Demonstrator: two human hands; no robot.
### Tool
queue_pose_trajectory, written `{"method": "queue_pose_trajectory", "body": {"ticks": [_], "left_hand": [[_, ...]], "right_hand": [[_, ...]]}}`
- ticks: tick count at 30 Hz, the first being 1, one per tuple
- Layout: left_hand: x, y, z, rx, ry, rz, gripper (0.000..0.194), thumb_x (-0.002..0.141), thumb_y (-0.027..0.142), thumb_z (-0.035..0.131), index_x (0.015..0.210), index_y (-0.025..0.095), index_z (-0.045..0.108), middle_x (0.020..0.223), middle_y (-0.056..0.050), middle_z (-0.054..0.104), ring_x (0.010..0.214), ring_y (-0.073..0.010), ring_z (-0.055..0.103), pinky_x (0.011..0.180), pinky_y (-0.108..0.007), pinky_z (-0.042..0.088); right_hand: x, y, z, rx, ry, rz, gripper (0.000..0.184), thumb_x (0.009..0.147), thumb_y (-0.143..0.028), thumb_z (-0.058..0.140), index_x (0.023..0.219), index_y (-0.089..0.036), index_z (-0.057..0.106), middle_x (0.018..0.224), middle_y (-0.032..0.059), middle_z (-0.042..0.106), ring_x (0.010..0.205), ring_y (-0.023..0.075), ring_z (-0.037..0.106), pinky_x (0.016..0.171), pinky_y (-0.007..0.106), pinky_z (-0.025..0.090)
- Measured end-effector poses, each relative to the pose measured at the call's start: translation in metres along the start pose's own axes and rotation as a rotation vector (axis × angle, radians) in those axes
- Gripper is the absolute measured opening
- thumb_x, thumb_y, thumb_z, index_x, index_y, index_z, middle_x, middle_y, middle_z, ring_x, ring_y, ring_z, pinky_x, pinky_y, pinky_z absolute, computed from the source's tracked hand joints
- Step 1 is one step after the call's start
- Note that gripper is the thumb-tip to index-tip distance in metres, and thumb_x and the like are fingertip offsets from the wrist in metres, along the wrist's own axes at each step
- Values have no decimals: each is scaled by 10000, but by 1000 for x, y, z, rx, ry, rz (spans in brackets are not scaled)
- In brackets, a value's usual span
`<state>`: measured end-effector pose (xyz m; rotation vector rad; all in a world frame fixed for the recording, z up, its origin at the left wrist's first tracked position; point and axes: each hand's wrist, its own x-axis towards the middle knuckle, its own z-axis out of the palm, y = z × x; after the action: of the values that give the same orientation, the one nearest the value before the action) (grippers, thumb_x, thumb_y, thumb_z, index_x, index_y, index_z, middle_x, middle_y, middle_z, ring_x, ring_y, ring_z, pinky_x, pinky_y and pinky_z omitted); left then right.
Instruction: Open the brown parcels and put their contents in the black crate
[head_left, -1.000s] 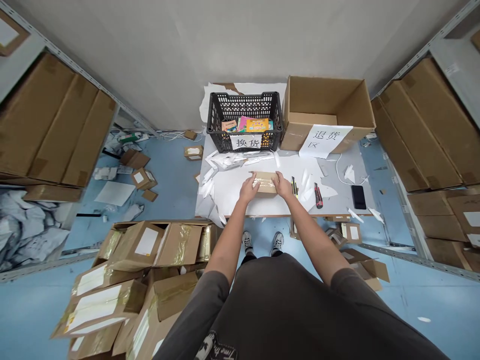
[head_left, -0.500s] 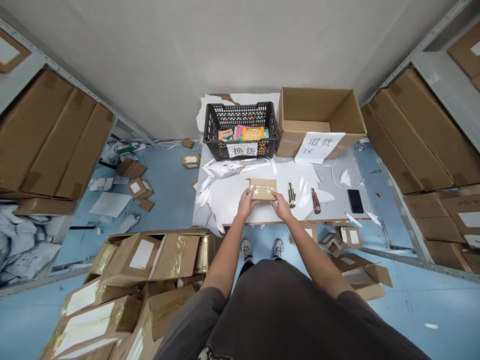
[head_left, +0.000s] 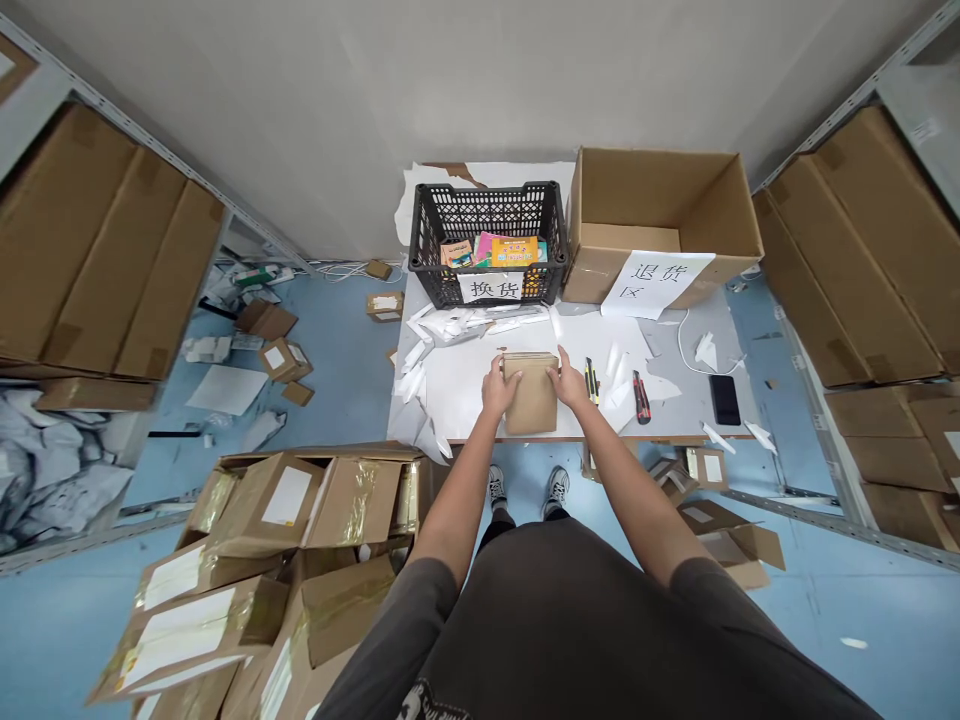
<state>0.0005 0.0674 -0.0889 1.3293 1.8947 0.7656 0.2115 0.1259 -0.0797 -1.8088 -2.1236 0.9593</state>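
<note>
Ahead of the grip, coloured books are being held in a black plastic crate. A small cardboard carton is being clamped on the table between the left grip and the right grip, one at each side. Its upward face is being shown closed, with no opening seen. Right of the grip, a yellow utility knife and a red utility knife are being left lying beside white paper scraps.

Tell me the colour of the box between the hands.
The box is plain brown cardboard, in the head view.
</note>
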Motion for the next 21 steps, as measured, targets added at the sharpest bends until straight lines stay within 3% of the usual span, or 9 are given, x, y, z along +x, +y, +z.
{"method": "queue_pose_trajectory", "body": {"ticks": [3, 6, 9, 12, 14, 16, 21], "left_hand": [[12, -14, 19, -21, -92, 5, 793, 990, 298, 622, 1692, 185, 271, 1679, -166, 445, 1545, -295, 440, 1269, -481, 371], [9, -29, 27, 24, -172, 10, 751, 978, 267, 627, 1667, 158, 349, 1724, -192, 362, 1615, -317, 326, 1303, -505, 316], [-10, -43, 21, 86, -159, -1, 711, 1002, 353, 627, 1652, 184, 395, 1730, -207, 340, 1613, -349, 327, 1282, -545, 337], [-35, -54, 13, 152, -222, 31, 883, 903, 420, 791, 1661, 203, 394, 1737, -222, 308, 1613, -379, 318, 1280, -526, 340], [-50, -60, 13, 167, -300, 39, 1008, 828, 361, 874, 1683, 246, 353, 1746, -210, 293, 1599, -378, 349, 1258, -499, 382], [-61, -64, 19, 157, -316, 15, 1007, 849, 276, 848, 1699, 286, 308, 1757, -193, 273, 1581, -352, 395, 1236, -470, 417], [-65, -66, 34, 139, -249, -26, 905, 913, 190, 755, 1694, 328, 318, 1733, -151, 324, 1571, -315, 420, 1230, -452, 433]], "right_hand": [[16, 5, 20, 5, -31, 0, 799, 1005, -278, 462, 1736, -163, 163, 1188, 134, 752, 1024, 300, 704, 959, 412, 546], [14, 14, 32, 38, -19, -51, 823, 952, -210, 473, 1731, -172, 209, 1394, 166, 665, 1164, 305, 674, 1050, 465, 534], [-7, 26, 29, 50, -2, -92, 726, 979, -247, 491, 1686, -184, 336, 1507, 169, 580, 1310, 296, 609, 1126, 475, 504], [-37, 36, 26, 10, -69, -138, 705, 951, -317, 643, 1620, -212, 446, 1546, 152, 549, 1389, 300, 561, 1153, 465, 487], [-56, 40, 31, -20, -175, -156, 806, 879, -300, 761, 1618, -232, 447, 1558, 146, 538, 1380, 304, 574, 1137, 448, 496], [-70, 40, 42, -37, -236, -133, 875, 862, -247, 782, 1649, -260, 399, 1538, 143, 550, 1330, 291, 615, 1104, 420, 511], [-78, 34, 65, -73, -181, -13, 799, 937, -185, 689, 1667, -291, 382, 1354, 133, 627, 1115, 267, 711, 997, 361, 541]]}}
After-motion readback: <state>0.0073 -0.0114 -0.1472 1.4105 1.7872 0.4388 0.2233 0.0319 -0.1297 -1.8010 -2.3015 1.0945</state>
